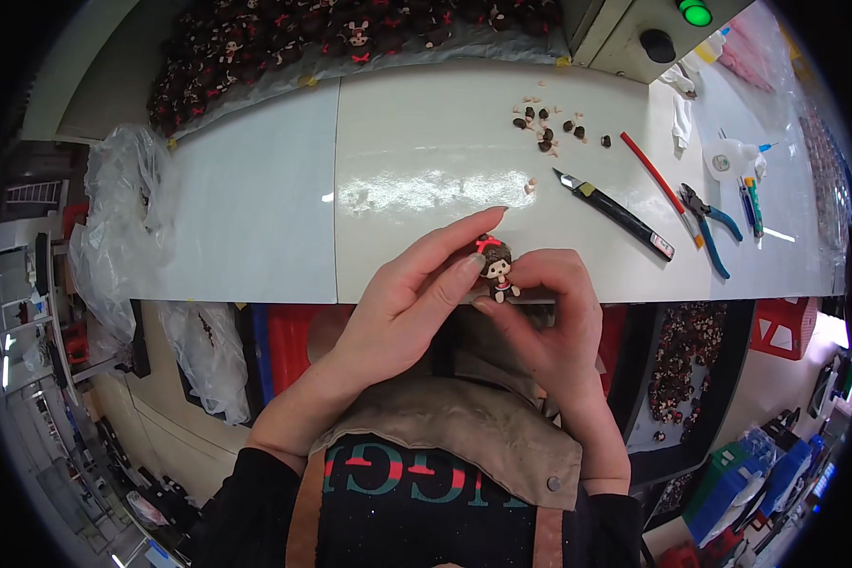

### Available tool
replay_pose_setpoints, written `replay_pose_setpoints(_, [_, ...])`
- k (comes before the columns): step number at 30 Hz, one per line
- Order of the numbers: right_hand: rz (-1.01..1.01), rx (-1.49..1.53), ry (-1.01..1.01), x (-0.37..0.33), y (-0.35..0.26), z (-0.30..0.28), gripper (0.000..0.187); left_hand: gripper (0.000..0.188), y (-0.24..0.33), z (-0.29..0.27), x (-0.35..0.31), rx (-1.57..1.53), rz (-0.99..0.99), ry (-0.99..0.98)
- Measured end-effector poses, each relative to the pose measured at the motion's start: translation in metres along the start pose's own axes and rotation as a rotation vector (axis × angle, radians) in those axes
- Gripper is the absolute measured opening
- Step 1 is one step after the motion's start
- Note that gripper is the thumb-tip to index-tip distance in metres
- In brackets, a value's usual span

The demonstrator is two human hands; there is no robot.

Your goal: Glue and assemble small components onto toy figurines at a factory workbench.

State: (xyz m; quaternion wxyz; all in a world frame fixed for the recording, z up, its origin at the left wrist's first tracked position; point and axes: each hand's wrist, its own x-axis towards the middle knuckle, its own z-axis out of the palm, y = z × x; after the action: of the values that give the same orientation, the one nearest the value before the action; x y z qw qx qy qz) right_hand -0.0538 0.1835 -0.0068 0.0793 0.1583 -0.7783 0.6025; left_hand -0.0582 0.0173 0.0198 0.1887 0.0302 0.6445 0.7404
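Observation:
At the table's front edge, a small doll figurine (498, 270) with dark brown hair, a red bow and a pale face is held upright. My left hand (409, 295) grips its left side, thumb pressed to the head and fingers reaching behind it. On the other side my right hand (560, 317) is curled, its index fingertip at the figurine's side and its thumb near the foot end. The back of the figurine is hidden.
Small dark and pale bits (546, 133) lie scattered on the white table (407, 123). To the right are a craft knife (615, 216), red stick (655, 175), blue-handled pliers (712, 222) and a white bottle (729, 159). Many figurines (350, 38) fill the back; a tray of pieces (686, 369) sits below right.

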Motion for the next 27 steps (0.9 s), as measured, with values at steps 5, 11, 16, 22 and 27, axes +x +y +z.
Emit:
replay_pose_setpoints(5, [-0.061, -0.022, 0.012, -0.0003, 0.0022, 0.0018, 0.034, 0.04, -0.0023, -0.0013, -0.0006, 0.015, 0.017, -0.011])
replay_pose_setpoints(11, [-0.077, -0.021, 0.038, -0.0032, 0.0042, 0.0042, 0.034, 0.04, -0.0036, -0.0025, -0.0021, 0.029, 0.037, -0.02])
replay_pose_setpoints(16, [-0.083, -0.05, 0.032, -0.0034, 0.0018, 0.0032, 0.034, 0.041, -0.0028, -0.0031, -0.0024, 0.032, 0.035, -0.037])
replay_pose_setpoints(22, [-0.063, 0.024, 0.084, -0.0062, 0.0075, 0.0052, 0.039, 0.038, -0.0056, -0.0014, -0.0019, -0.074, 0.034, -0.04])
replay_pose_setpoints(27, [-0.133, -0.083, 0.018, -0.0054, 0.0078, 0.0014, 0.044, 0.034, -0.0039, -0.0016, -0.0028, -0.065, 0.023, -0.031])
